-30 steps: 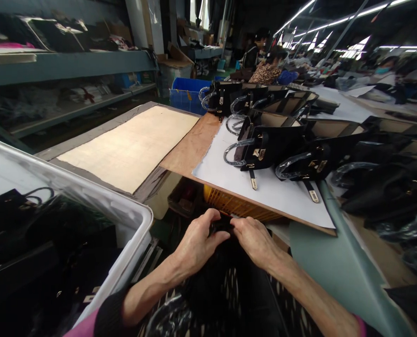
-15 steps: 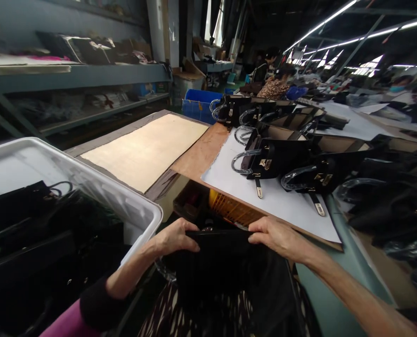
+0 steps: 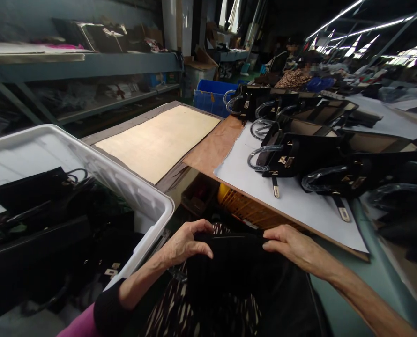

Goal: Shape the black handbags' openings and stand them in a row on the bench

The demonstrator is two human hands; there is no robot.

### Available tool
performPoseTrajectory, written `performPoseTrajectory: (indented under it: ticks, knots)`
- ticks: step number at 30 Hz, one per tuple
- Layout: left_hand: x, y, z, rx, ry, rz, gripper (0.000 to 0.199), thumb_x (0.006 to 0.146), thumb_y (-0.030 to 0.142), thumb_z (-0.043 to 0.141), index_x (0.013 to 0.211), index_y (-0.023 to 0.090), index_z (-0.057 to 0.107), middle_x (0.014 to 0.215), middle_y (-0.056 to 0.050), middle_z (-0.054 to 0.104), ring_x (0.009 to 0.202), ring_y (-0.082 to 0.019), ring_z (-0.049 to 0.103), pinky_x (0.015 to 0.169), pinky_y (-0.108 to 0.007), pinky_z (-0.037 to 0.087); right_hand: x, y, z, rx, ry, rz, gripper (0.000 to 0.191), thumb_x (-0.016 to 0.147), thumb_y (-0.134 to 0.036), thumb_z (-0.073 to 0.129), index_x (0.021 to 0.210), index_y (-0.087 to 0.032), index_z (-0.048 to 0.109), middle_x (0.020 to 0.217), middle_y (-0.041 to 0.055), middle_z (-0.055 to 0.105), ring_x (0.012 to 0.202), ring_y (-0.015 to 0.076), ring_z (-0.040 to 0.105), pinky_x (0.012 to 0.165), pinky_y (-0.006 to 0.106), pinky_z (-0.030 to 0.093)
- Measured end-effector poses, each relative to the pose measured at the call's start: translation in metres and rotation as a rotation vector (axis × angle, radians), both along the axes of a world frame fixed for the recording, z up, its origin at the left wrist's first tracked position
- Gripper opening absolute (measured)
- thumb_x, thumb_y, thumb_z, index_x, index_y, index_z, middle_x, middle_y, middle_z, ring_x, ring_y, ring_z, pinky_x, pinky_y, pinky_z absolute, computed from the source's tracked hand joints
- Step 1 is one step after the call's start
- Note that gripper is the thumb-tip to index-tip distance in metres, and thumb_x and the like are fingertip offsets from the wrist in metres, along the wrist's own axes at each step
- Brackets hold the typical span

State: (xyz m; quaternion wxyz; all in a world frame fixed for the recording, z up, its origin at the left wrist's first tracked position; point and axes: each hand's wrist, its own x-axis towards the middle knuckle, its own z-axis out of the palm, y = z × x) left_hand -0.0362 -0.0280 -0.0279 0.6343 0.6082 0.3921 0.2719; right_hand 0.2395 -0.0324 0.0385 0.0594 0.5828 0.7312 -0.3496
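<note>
A black handbag [image 3: 236,267] lies over my patterned lap, its upper edge held level between both hands. My left hand [image 3: 190,241] grips the left end of that edge, thumb on the near side and fingers behind. At the right end, my right hand [image 3: 287,241] pinches the same edge between thumb and fingers. The dark material hides the bag's lower part and details. To the right, a similar black handbag [image 3: 301,150] with plastic-wrapped handles and a gold clasp stands on a white sheet [image 3: 243,173].
A white plastic bin [image 3: 152,206] holding several black bags is at my left. Ahead lies a cream sheet [image 3: 159,140] on a board. Under the table sits a yellow crate [image 3: 250,206]; a blue bin [image 3: 212,98] is farther back. A seated person [image 3: 294,77] is in the background.
My view has turned a little left, so the surroundings appear shifted right. Both hands keep hold of the bag's edge, and its upper edge now looks slightly bowed.
</note>
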Motion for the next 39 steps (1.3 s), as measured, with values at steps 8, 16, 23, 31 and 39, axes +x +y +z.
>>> performPoseTrajectory:
  ticks: [8,16,23,31,39]
  knots:
    - [-0.002,0.002,-0.006,-0.076,0.086,-0.026,0.036,0.076,0.044,0.054,0.091,0.013,0.064,0.073,0.0,0.058,0.069,-0.013,0.048,0.063,-0.021,0.036,-0.001,-0.001,-0.001,-0.029,-0.028,-0.013,0.026,0.077,-0.033,0.044,0.056,-0.019,0.039,0.057,-0.0033,0.039,0.061,0.0124,0.041,0.056,0.022,0.027]
    - [-0.003,0.0,0.001,-0.228,0.061,-0.056,0.041,0.074,0.051,0.052,0.077,0.012,0.065,0.06,0.0,0.051,0.058,-0.012,0.043,0.053,-0.022,0.033,-0.005,0.0,0.004,-0.037,-0.051,-0.03,0.023,0.076,-0.033,0.045,0.058,-0.018,0.046,0.06,-0.0033,0.044,0.062,0.0125,0.044,0.057,0.023,0.028]
    - [-0.001,0.003,-0.003,-0.213,0.105,-0.06,0.036,0.074,0.047,0.052,0.077,0.014,0.066,0.061,0.0,0.052,0.06,-0.013,0.045,0.055,-0.022,0.035,-0.003,0.0,0.003,-0.025,-0.043,-0.026,0.023,0.077,-0.034,0.045,0.06,-0.019,0.05,0.061,-0.0028,0.047,0.063,0.0131,0.045,0.057,0.023,0.029]
    - [0.0,0.022,0.014,-0.091,0.208,-0.137,0.033,0.078,0.041,0.048,0.074,0.011,0.063,0.058,0.002,0.046,0.056,-0.009,0.039,0.051,-0.019,0.03,-0.001,0.0,0.011,0.002,0.019,-0.043,0.025,0.076,-0.034,0.046,0.057,-0.018,0.047,0.059,-0.0027,0.045,0.061,0.0127,0.043,0.056,0.022,0.029]
    - [-0.001,0.056,0.031,0.08,0.243,-0.235,0.027,0.077,0.036,0.048,0.075,0.012,0.061,0.06,0.003,0.048,0.057,-0.009,0.041,0.052,-0.018,0.031,-0.005,0.013,0.024,0.119,0.07,0.007,0.027,0.078,-0.031,0.045,0.055,-0.018,0.039,0.054,-0.0043,0.039,0.057,0.0104,0.038,0.056,0.023,0.027]
